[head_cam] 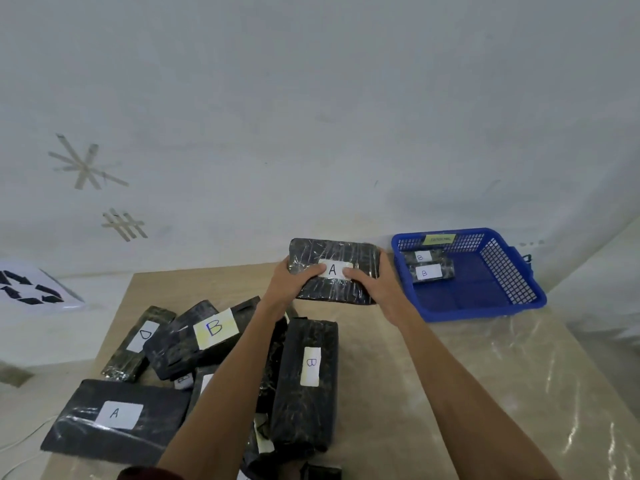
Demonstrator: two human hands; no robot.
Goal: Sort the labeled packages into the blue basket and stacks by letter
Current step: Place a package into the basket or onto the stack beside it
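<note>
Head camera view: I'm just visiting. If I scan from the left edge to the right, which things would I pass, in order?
Sheet with black arrows → D package → yellow-labelled B package → white-labelled B package → A package, gripped by left hand and right hand → blue basket.

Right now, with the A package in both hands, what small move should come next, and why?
Probably lower the A package onto the table beneath it, not into the blue basket: the basket holds only two B packages, so A likely starts its own stack. The left hand and right hand grip it.
</note>
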